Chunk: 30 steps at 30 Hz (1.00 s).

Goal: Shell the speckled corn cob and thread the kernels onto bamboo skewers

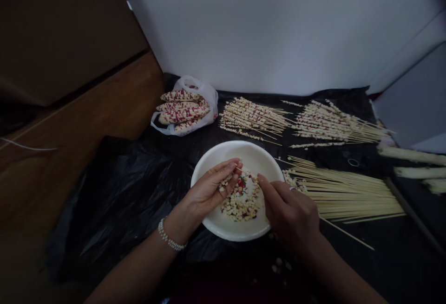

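Observation:
My right hand (291, 206) is closed around a thin bamboo skewer (346, 233), whose long end sticks out behind the hand to the lower right. The skewer's front end reaches across the white bowl (205, 220) to the fingertips of my left hand (212, 185). That hand is cupped palm up over the bowl, with several corn kernels (223, 185) in its fingers and a kernel pinched near the skewer tip. Loose cream and dark red kernels (240, 209) lie in the bowl, where a red and green patch shows on the bottom. A few kernels seem threaded on the skewer by my right fingertips.
Behind the bowl, a plastic bag (211, 93) holds speckled corn cobs (183, 113). Two piles of kernel-threaded skewers (247, 116) (322, 120) lie beside it. Bare skewers (351, 192) are fanned out at right, near stripped cobs (414, 155). Black plastic sheeting (125, 206) lies underneath.

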Each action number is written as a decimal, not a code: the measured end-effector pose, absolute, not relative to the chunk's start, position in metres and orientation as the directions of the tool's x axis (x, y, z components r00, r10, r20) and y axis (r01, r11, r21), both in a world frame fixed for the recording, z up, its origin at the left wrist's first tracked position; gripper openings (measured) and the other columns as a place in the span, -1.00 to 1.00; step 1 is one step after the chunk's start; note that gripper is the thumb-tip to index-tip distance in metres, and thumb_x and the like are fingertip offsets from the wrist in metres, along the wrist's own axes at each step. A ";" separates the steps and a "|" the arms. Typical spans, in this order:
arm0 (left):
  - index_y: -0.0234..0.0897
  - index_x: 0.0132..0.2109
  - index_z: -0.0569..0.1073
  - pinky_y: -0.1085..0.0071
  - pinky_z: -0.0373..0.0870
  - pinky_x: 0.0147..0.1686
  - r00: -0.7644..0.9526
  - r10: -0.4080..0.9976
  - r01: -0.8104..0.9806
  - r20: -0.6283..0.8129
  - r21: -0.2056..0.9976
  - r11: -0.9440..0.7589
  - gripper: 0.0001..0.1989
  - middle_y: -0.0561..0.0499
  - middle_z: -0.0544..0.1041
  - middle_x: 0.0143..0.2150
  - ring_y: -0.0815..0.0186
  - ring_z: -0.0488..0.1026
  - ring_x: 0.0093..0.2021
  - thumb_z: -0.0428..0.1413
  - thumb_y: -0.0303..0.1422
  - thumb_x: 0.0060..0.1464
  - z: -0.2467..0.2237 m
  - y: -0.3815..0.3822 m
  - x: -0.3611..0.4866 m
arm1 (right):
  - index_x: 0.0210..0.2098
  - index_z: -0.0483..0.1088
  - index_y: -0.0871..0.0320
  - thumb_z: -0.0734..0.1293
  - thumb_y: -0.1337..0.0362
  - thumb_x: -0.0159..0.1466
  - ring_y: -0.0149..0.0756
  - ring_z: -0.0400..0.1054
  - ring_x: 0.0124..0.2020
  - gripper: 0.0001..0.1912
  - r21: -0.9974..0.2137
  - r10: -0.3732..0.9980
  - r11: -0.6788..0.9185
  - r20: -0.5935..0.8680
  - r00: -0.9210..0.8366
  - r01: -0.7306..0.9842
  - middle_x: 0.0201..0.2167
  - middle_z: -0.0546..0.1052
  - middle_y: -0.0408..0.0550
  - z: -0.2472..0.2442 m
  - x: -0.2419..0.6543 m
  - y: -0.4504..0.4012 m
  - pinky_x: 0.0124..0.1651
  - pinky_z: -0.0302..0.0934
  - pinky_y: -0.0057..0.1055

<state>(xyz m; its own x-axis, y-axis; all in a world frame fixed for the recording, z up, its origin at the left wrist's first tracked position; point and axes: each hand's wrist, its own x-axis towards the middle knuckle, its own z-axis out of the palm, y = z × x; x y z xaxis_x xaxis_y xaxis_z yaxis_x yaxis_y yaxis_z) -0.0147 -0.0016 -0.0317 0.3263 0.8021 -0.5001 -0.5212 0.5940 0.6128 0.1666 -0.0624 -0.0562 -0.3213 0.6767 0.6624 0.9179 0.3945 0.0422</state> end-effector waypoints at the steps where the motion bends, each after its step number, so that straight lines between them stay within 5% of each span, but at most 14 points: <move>1: -0.33 -0.23 0.56 0.64 0.43 -0.20 0.330 0.800 -0.522 -0.501 0.610 0.597 -0.86 0.05 0.59 -0.25 0.49 0.49 -0.25 0.19 -0.50 0.00 -0.032 -0.002 -0.015 | 0.01 0.37 0.22 0.25 0.45 0.22 -0.45 0.21 -0.53 -0.64 0.045 0.676 0.396 0.662 -0.324 0.917 -0.46 0.49 -0.13 -0.056 0.166 -0.062 -0.46 -0.01 -0.42; 10: -0.42 -0.19 0.55 0.52 0.41 -0.05 0.358 0.801 -0.554 -0.479 0.582 0.595 -0.84 -0.06 0.57 -0.16 0.41 0.49 -0.17 0.15 -0.51 0.04 -0.036 -0.002 -0.015 | -0.03 0.41 0.19 0.22 0.43 0.24 -0.47 0.22 -0.55 -0.68 0.052 0.705 0.350 0.643 -0.299 0.935 -0.49 0.48 -0.15 -0.053 0.165 -0.062 -0.47 -0.02 -0.43; 30: -0.28 -0.28 0.56 0.56 0.39 -0.11 0.243 0.803 -0.449 -0.544 0.671 0.590 -0.85 0.05 0.58 -0.22 0.44 0.47 -0.16 0.23 -0.52 -0.07 -0.032 -0.003 -0.014 | 0.01 0.36 0.20 0.24 0.44 0.22 -0.47 0.18 -0.56 -0.65 0.066 0.680 0.360 0.665 -0.310 0.931 -0.46 0.49 -0.15 -0.057 0.165 -0.064 -0.47 -0.04 -0.42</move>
<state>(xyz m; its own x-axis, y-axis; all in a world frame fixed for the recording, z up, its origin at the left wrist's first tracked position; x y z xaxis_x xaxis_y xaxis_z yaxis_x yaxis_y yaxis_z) -0.0144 -0.0028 -0.0325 0.2433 0.8034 -0.5435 -0.4491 0.5899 0.6710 0.1645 -0.0636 -0.0566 -0.3100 0.6798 0.6647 0.9306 0.3600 0.0659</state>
